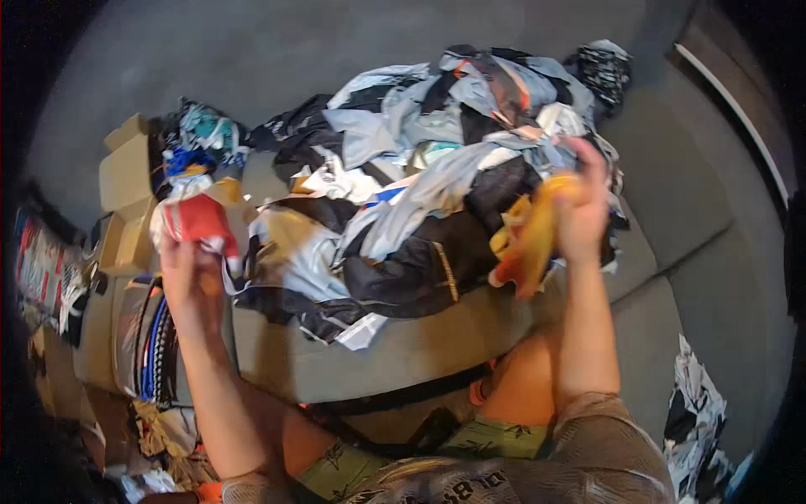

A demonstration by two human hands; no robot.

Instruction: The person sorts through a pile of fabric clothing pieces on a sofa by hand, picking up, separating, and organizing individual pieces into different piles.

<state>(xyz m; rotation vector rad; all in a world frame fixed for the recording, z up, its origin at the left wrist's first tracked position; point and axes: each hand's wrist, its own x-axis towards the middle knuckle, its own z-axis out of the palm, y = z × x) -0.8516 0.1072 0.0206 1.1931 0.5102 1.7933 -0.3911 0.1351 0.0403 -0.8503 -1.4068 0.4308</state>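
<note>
My left hand (191, 273) is closed on a red and white cloth item (201, 220), raised at the left side of a big clothes heap (428, 176). Its exact kind does not show. On the right, my right hand (586, 206) grips a yellow and orange cloth item (537, 239) that hangs down, smeared by motion, in front of the heap. Black, grey and white garments lie tangled in that heap on the grey sofa (311, 370).
An opened cardboard box (128, 235) stands at the left, near a small pile of teal and blue clothes (206, 130). Folded garments (151, 340) sit in a row below it. More white and black cloth (695, 403) lies at the lower right.
</note>
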